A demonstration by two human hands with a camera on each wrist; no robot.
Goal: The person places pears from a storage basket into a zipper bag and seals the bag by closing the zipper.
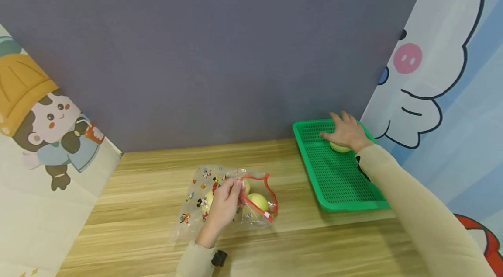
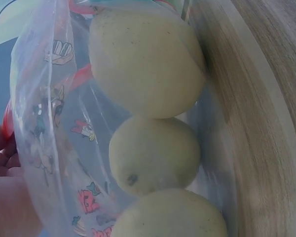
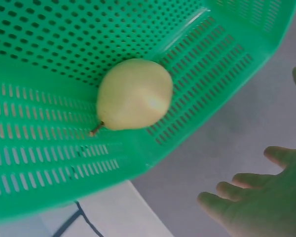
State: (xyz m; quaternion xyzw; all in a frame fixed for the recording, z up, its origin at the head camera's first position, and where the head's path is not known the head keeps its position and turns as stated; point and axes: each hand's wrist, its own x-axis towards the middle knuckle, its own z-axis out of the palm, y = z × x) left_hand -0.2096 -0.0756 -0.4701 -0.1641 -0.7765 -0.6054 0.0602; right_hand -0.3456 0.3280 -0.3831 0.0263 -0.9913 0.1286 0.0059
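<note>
"Holding anything?"
"My left hand (image 1: 222, 205) pinches the clear bag (image 1: 214, 176) by its red edge (image 1: 257, 210); three pears (image 2: 155, 155) show inside, on the worktop (image 1: 137, 189)."
"And your right?"
"My right hand (image 1: 346, 132) grips nothing, fingers spread above the green basket (image 1: 330, 181). One pear (image 3: 134, 95) lies in the basket's far end."

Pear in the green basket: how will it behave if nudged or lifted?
The pear is rounded, so it may roll, probably unevenly since it isn't a perfect ball. The basket has walls close by, likely stopping it soon. The pear's smooth, shiny skin could be slightly slippery.
</note>
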